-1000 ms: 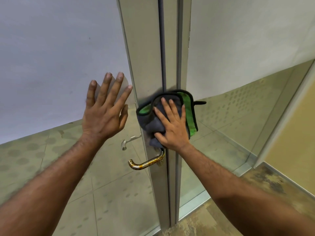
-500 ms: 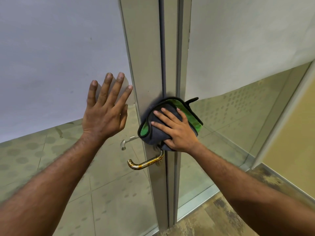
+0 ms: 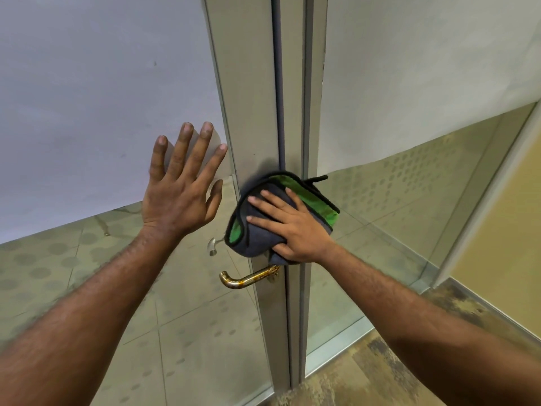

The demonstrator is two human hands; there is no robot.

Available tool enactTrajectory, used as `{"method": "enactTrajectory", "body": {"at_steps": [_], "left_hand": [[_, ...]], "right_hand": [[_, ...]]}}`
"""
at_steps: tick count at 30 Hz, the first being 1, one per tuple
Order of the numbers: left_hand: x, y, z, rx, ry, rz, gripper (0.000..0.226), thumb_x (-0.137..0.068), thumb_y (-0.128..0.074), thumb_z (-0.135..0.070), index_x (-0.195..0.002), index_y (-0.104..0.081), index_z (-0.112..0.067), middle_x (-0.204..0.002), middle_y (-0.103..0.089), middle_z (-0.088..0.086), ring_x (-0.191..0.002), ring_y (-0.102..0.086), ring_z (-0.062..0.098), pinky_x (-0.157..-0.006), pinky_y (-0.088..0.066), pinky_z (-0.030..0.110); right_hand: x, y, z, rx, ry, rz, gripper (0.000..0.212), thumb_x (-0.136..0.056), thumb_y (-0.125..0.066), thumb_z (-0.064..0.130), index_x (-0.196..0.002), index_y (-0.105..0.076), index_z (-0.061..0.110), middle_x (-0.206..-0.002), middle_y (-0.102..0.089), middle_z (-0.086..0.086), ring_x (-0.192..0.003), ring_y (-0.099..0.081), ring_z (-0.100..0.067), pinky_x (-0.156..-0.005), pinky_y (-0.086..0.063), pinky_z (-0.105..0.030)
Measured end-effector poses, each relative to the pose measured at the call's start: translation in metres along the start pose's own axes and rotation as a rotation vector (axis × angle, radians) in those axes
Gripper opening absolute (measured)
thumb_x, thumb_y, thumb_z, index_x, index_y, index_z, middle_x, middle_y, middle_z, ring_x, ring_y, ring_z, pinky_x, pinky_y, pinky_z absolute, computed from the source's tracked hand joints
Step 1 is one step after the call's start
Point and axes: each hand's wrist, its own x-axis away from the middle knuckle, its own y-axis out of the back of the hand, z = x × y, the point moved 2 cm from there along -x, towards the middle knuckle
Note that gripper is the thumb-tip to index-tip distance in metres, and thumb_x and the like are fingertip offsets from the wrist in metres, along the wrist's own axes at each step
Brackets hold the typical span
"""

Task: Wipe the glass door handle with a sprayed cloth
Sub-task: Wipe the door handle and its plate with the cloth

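A brass lever handle sticks out to the left from the metal stile of the glass door. Just above it, a folded grey cloth with a green inner face and black edging lies flat against the stile. My right hand presses on the cloth with fingers spread, pointing up and left. My left hand is flat on the glass pane to the left of the stile, fingers apart, holding nothing. The cloth's lower edge hangs close above the handle's base.
A second, silvery lever shows through the glass on the door's far side. Frosted film covers the upper glass on both sides. A fixed glass panel stands on the right, a yellow wall beyond it, and brown mottled floor below.
My right hand has turned the cloth clockwise and slid it down the stile towards the handle, fingers now pointing up-left. My left hand has stayed flat on the glass.
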Motion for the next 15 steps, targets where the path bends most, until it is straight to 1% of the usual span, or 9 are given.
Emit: {"method": "enactTrajectory", "body": {"at_steps": [2, 5, 7, 9, 11, 15], "left_hand": [[0.000, -0.002, 0.001, -0.010, 0.003, 0.016, 0.066, -0.104, -0.035, -0.044, -0.162, -0.019, -0.017, -0.168, -0.011, 0.015, -0.153, -0.012, 0.038, -0.122, 0.003, 0.052], [0.001, -0.003, 0.000, -0.011, 0.013, 0.028, 0.067, -0.104, -0.034, -0.046, -0.162, -0.018, -0.018, -0.168, -0.009, 0.014, -0.154, -0.008, 0.036, -0.121, 0.005, 0.052], [0.000, -0.003, 0.000, 0.002, 0.013, 0.029, 0.067, -0.104, -0.034, -0.047, -0.162, -0.018, -0.018, -0.168, -0.010, 0.015, -0.153, -0.008, 0.036, -0.121, 0.005, 0.051], [-0.001, -0.002, 0.000, 0.005, 0.007, 0.022, 0.067, -0.104, -0.035, -0.048, -0.162, -0.020, -0.017, -0.167, -0.012, 0.015, -0.153, -0.012, 0.038, -0.121, 0.004, 0.052], [-0.001, -0.001, 0.000, 0.005, 0.003, 0.007, 0.067, -0.104, -0.037, -0.048, -0.161, -0.022, -0.017, -0.167, -0.015, 0.016, -0.152, -0.016, 0.039, -0.122, 0.001, 0.053], [-0.001, 0.000, -0.001, 0.004, 0.010, 0.000, 0.066, -0.103, -0.039, -0.044, -0.161, -0.023, -0.017, -0.166, -0.017, 0.016, -0.152, -0.016, 0.039, -0.122, 0.000, 0.053]], "right_hand": [[0.012, 0.000, -0.010, 0.048, -0.052, -0.009, 0.076, -0.077, -0.066, 0.030, -0.149, -0.042, 0.027, -0.163, -0.025, -0.003, -0.153, -0.015, -0.024, -0.121, -0.008, -0.058], [0.008, 0.007, -0.016, 0.052, -0.162, -0.116, 0.077, -0.075, -0.069, 0.027, -0.148, -0.045, 0.021, -0.162, -0.027, -0.008, -0.152, -0.017, -0.026, -0.121, -0.008, -0.059], [-0.009, 0.014, -0.009, -0.048, -0.214, -0.194, 0.077, -0.074, -0.067, 0.024, -0.147, -0.045, 0.017, -0.161, -0.027, -0.013, -0.152, -0.015, -0.030, -0.122, -0.004, -0.059], [-0.024, 0.018, 0.000, -0.165, -0.242, -0.236, 0.078, -0.073, -0.067, 0.023, -0.147, -0.045, 0.015, -0.161, -0.026, -0.016, -0.152, -0.014, -0.032, -0.121, 0.000, -0.060], [-0.029, 0.015, 0.008, -0.194, -0.210, -0.223, 0.079, -0.072, -0.069, 0.023, -0.147, -0.045, 0.015, -0.162, -0.025, -0.016, -0.153, -0.013, -0.032, -0.121, -0.001, -0.060], [-0.007, 0.000, 0.007, -0.090, -0.060, -0.084, 0.077, -0.076, -0.069, 0.026, -0.148, -0.043, 0.022, -0.162, -0.025, -0.008, -0.153, -0.014, -0.028, -0.123, -0.004, -0.055]]}}
